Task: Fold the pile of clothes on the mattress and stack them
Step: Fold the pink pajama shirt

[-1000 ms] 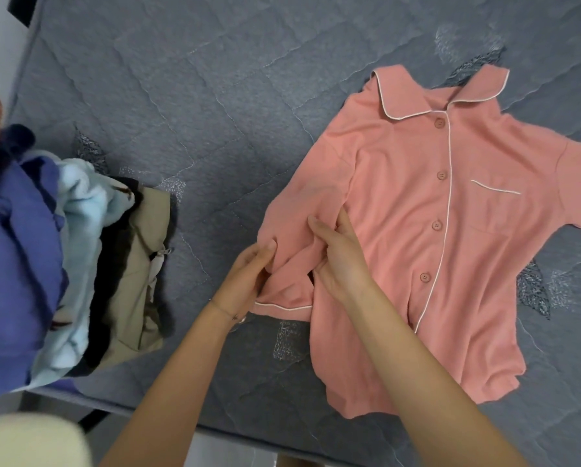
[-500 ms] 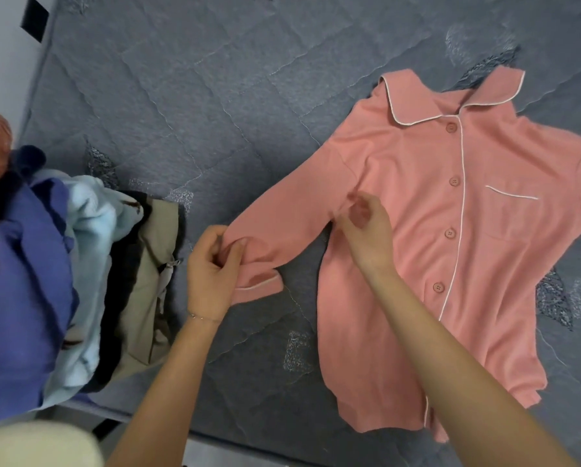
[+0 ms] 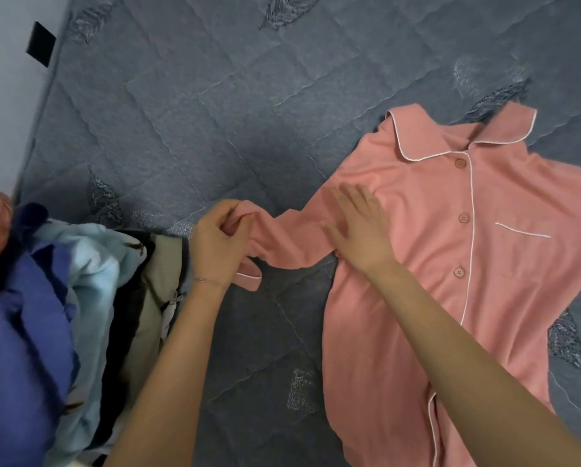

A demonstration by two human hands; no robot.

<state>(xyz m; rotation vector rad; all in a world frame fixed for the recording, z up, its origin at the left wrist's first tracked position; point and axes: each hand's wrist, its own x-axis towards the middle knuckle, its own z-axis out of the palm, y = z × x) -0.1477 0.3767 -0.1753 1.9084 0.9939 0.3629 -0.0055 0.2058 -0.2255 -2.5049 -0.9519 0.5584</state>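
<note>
Pink shirt (image 3: 434, 251) face-up on mattress (image 3: 215, 129), L hand (image 3: 220, 244) gripping sleeve end, R hand (image 3: 361, 227) flat, fingers straight, on shoulder area, clothes pile (image 3: 63, 315) at left.

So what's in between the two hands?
In the head view, the pink sleeve stretches between them. The left hand grips its cuff end, and the right hand presses flat where the sleeve meets the shirt.
</note>
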